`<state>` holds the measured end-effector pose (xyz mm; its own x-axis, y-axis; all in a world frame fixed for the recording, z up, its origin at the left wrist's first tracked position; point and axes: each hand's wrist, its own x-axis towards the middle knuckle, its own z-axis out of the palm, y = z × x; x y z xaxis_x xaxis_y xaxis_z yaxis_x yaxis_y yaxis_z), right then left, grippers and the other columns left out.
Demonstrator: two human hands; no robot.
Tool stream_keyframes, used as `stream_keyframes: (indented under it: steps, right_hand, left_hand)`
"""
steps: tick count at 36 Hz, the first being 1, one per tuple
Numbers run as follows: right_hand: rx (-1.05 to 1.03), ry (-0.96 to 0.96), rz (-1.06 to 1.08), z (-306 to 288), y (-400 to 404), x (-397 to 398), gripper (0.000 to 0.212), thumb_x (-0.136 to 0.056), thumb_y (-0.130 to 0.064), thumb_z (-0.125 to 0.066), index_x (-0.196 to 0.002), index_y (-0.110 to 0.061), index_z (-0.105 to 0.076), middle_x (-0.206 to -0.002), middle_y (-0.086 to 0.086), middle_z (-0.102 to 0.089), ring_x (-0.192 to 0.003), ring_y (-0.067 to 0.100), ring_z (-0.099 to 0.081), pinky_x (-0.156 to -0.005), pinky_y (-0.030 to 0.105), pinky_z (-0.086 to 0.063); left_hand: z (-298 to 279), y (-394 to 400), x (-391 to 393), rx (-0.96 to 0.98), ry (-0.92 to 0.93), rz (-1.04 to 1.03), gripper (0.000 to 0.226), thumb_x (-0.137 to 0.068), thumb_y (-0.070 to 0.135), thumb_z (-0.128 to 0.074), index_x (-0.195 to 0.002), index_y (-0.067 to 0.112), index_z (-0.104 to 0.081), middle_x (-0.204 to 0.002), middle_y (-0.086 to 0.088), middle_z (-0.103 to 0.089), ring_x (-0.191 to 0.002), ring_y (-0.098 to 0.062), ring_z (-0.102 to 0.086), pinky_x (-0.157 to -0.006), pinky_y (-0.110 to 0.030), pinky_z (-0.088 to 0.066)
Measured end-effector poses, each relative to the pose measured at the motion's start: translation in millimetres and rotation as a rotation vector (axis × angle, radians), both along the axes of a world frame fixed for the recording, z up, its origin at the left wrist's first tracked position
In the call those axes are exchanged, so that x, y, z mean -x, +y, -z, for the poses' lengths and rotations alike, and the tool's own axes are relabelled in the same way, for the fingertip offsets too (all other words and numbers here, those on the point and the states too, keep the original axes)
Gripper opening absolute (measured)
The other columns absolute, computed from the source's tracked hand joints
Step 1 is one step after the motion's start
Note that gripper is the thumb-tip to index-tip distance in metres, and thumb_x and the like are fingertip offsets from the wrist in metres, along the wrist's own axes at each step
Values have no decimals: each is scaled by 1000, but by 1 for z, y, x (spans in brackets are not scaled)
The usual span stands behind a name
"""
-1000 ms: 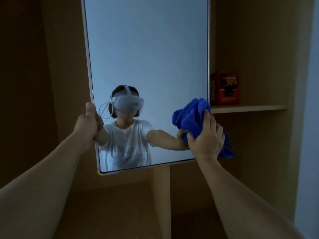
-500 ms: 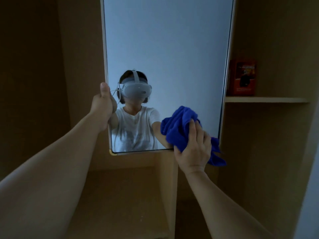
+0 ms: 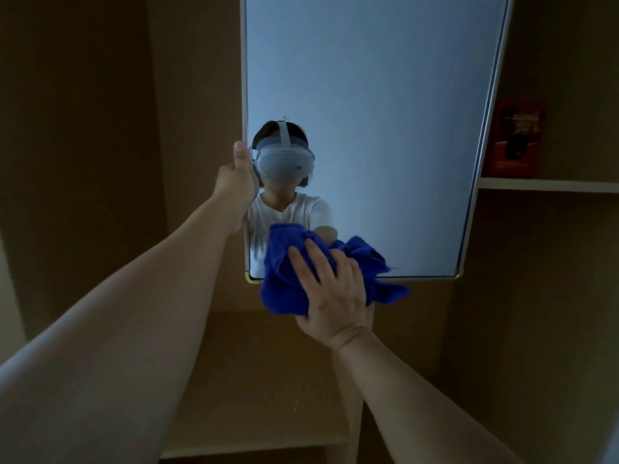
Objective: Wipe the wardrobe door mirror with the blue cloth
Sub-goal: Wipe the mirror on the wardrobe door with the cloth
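The tall wardrobe door mirror (image 3: 368, 95) hangs in front of me, framed in thin metal, and reflects a person wearing a headset. My left hand (image 3: 236, 177) grips the mirror door's left edge, thumb pointing up. My right hand (image 3: 330, 293) presses the bunched blue cloth (image 3: 284, 279) against the mirror's lower left corner. The cloth spills over the bottom edge and hides that part of the frame.
Wooden wardrobe walls surround the door. On the right a shelf (image 3: 549, 185) carries a red box (image 3: 517, 139). Below the mirror lies a lower shelf (image 3: 254, 396) with an upright divider (image 3: 355, 413).
My right hand has swept the blue cloth leftward along the mirror's bottom, from the right edge to the lower left corner. My left hand keeps its grip on the left edge.
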<state>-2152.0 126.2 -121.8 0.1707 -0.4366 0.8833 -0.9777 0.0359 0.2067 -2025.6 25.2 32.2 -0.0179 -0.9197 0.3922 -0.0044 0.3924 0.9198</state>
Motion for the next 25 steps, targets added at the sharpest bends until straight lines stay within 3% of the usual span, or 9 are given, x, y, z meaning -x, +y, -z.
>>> stream_keyframes:
  steps: [5,10,14,17,20,22,25]
  right_hand:
    - [-43,20,-34,0,-9,-24,86,-65,-45,-69,-140,-24,-34,-137,8,-51,-111,37,-52,-91,51,-43]
    - [-97,188,-66,4,-9,-16,88,-65,-43,-73,-143,-23,-36,-142,8,-46,-115,35,-45,-93,50,-41]
    - [-100,398,-53,11,-1,9,68,-82,-34,-61,-144,-23,-36,-143,7,-45,-114,34,-44,-93,50,-40]
    - [-38,377,46,13,9,31,61,-86,-31,-59,-142,-24,-35,-140,5,-51,-110,34,-52,-91,49,-45]
    - [-7,344,132,13,23,55,55,-88,-33,-52,-139,-24,-35,-136,5,-55,-106,34,-60,-88,48,-48]
    - [-19,290,176,14,33,72,63,-82,-38,-55,-140,-24,-34,-136,6,-55,-107,36,-59,-90,50,-47]
    - [-64,151,222,15,44,92,96,-59,-42,-79,-141,-22,-33,-138,10,-51,-111,39,-54,-93,54,-43]
  left_hand:
    - [1,-1,-2,21,-31,8,51,-93,62,-18,-88,18,-44,-79,-1,-56,-73,-12,-54,-73,-31,-43]
    - [-1,-2,0,5,-27,-11,56,-93,62,-19,-80,17,-50,-74,-1,-56,-70,-14,-56,-68,-30,-46]
    - [0,-1,1,5,-17,-19,52,-92,64,-19,-90,19,-45,-74,0,-55,-67,-12,-54,-58,-27,-42]
    - [1,-3,2,28,-5,-37,50,-93,63,-20,-74,23,-43,-69,2,-51,-61,-9,-50,-55,-24,-39]
    - [1,-5,2,16,19,-27,54,-92,64,-21,-81,19,-49,-69,1,-52,-62,-11,-52,-60,-27,-42]
    - [1,-7,2,12,5,-34,58,-91,66,-19,-91,17,-51,-70,0,-54,-63,-13,-53,-60,-29,-43]
    - [3,-9,4,15,7,-38,58,-92,65,-19,-84,17,-50,-70,0,-52,-62,-12,-51,-57,-27,-41]
